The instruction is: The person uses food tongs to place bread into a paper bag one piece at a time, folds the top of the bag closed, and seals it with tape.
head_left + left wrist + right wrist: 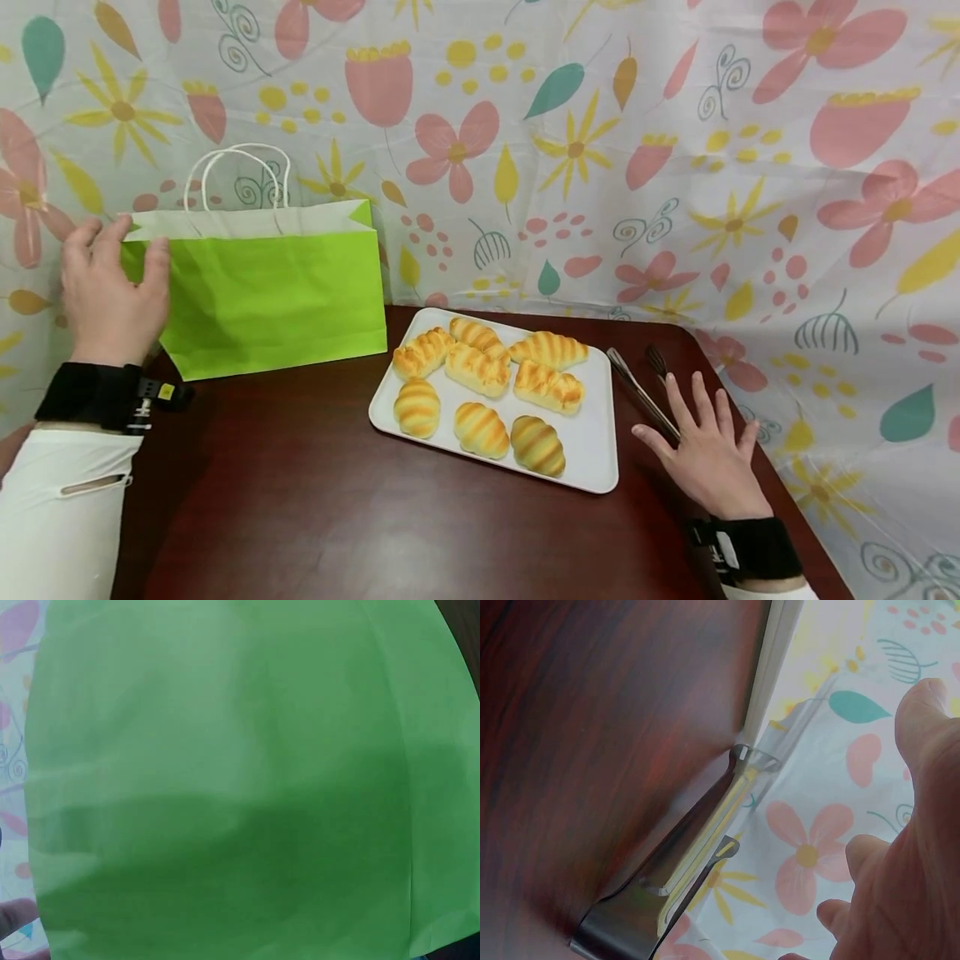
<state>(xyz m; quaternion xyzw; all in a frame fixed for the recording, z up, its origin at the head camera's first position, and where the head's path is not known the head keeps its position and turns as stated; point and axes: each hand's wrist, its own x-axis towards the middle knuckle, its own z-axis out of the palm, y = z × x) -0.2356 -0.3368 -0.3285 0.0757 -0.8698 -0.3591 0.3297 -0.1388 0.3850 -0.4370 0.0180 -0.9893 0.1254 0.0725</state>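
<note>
A green paper bag (273, 292) with white twisted handles stands at the left of the table. At its upper left corner is my left hand (112, 283), thumb overlapping the front panel and fingers beside the side edge. The left wrist view is nearly filled by the bag's green paper, with fingertips at its lower left edge. My right hand (708, 458) is spread with straight fingers over the near end of metal tongs (641, 392). In the right wrist view these tongs (697, 847) show a dark rounded end, apart from the fingers.
A white tray (592, 450) carries several bread rolls, among them a croissant-like one (549, 350) and a striped one (417, 408). It rests on the dark wooden table (337, 517). A flower-printed curtain (525, 167) hangs along the back and right edges.
</note>
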